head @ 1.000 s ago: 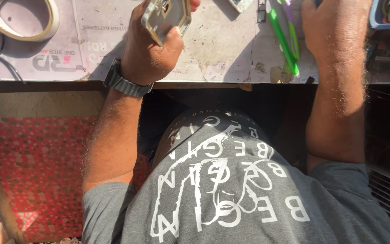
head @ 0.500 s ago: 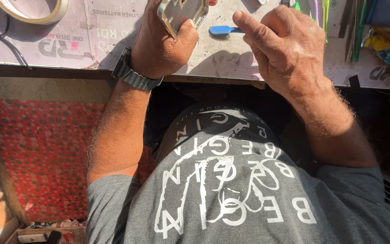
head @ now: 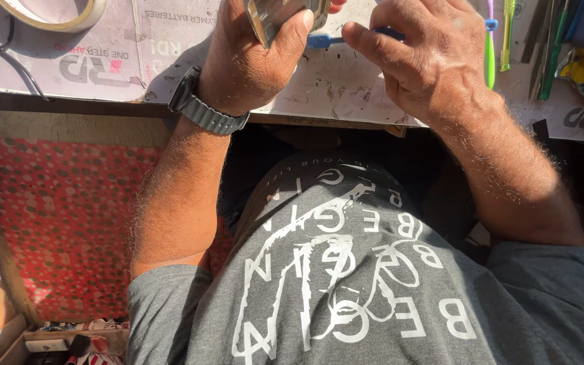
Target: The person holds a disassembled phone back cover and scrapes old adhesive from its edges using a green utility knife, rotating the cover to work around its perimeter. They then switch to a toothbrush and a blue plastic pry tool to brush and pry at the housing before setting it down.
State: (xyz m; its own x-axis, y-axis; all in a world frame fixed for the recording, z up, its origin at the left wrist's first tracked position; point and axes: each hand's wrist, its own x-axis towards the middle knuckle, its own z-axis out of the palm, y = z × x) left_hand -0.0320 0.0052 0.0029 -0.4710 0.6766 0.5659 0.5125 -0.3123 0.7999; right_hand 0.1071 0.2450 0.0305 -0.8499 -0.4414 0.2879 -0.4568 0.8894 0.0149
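My left hand grips a small flat metal-edged device at the top of the view, above the worktable; a dark grey watch is on that wrist. My right hand is just to the right of it and holds a thin blue-handled tool whose tip points at the device. Most of the device is cut off by the frame's top edge.
A roll of tape and a black cable lie at the table's far left. Green and pink slim tools and other bits lie at the right. Below the table's edge are my grey printed shirt and a red dotted surface.
My right hand has come in from the upper right, picked up the blue tool and brought it to the device. The view has tilted slightly downward.
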